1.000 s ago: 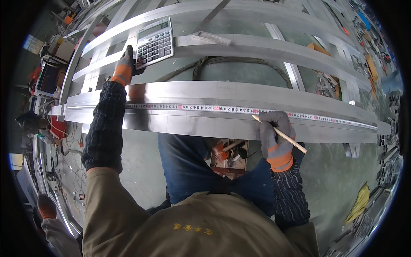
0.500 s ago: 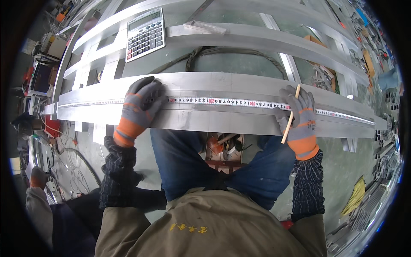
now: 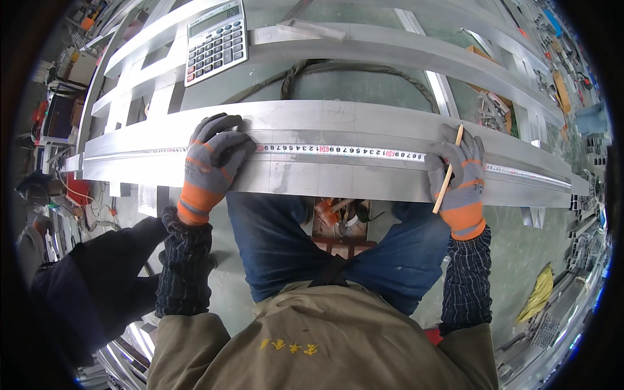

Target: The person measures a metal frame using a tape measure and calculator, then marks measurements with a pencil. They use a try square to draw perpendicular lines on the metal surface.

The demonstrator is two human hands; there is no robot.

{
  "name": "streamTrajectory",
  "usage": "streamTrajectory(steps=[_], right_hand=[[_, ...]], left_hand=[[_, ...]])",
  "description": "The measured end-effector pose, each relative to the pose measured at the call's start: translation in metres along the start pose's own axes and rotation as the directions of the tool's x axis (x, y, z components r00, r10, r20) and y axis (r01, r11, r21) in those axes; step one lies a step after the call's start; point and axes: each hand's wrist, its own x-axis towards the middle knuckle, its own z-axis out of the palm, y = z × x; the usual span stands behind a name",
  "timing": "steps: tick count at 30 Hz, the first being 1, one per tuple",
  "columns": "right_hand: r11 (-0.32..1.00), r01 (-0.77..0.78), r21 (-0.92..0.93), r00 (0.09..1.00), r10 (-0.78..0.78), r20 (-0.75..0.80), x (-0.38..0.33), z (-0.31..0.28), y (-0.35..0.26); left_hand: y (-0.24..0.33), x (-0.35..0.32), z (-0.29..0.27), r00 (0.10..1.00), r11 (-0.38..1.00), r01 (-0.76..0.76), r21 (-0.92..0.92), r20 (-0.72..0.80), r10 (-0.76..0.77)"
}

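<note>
A worker in grey-and-orange gloves measures along a long aluminium beam (image 3: 338,179) laid across metal rails. The left hand (image 3: 211,162) lies flat, fingers spread, pinning a steel tape measure (image 3: 344,151) to the beam's upper face near its left half. The right hand (image 3: 458,179) presses the tape toward the beam's right end while gripping a pencil (image 3: 448,170) between its fingers, tip upward. A calculator (image 3: 216,40) rests on a rail beyond. The step appears to be marking out; a mark would call for steady tape and the pencil turned down.
</note>
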Motion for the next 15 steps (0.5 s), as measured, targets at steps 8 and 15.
streamTrajectory(steps=[8, 15], right_hand=[[0.998, 0.039, -0.057, 0.999, -0.041, -0.03, 0.0032, 0.0013, 0.0011], [0.996, 0.054, -0.067, 0.999, -0.054, -0.001, 0.0054, -0.0018, -0.0016]], left_hand=[[0.0013, 0.0019, 0.0023, 1.0, 0.999, 0.012, -0.035, 0.001, -0.012], [0.0001, 0.0025, 0.0014, 1.0, 0.999, -0.003, -0.035, 0.007, 0.003]])
